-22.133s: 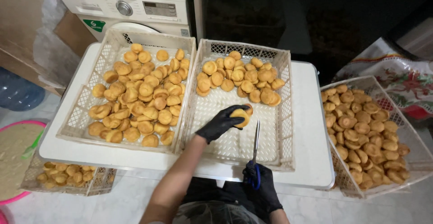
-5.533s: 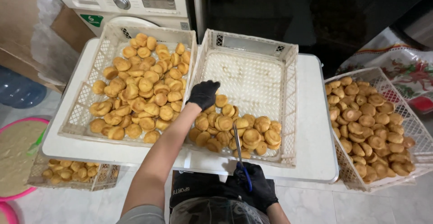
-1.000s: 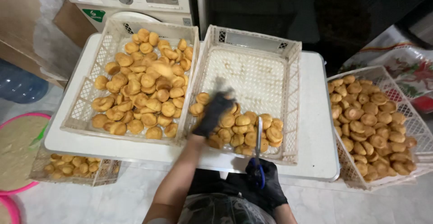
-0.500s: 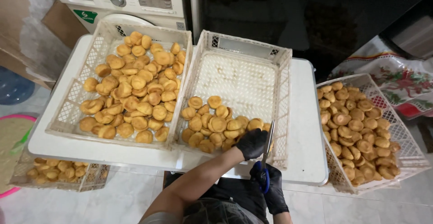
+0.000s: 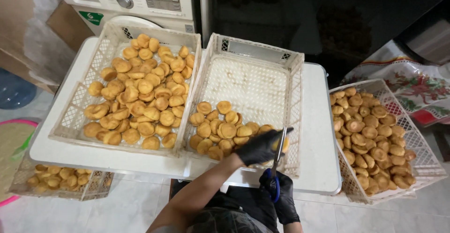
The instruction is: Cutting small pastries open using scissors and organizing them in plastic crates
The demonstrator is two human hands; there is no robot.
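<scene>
On the table [image 5: 323, 167], three crates [image 5: 253, 78], perhaps.

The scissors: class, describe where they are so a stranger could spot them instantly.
Find the white table and its middle crate. At that crate's near right corner, the right hand holds scissors upright. Among round golden pastries, only they have metal blades and blue handles.

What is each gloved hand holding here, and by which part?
Right hand grips scissors by the blue handle loops. Left hand holds a round golden pastry around its edge, mostly hidden.
</scene>
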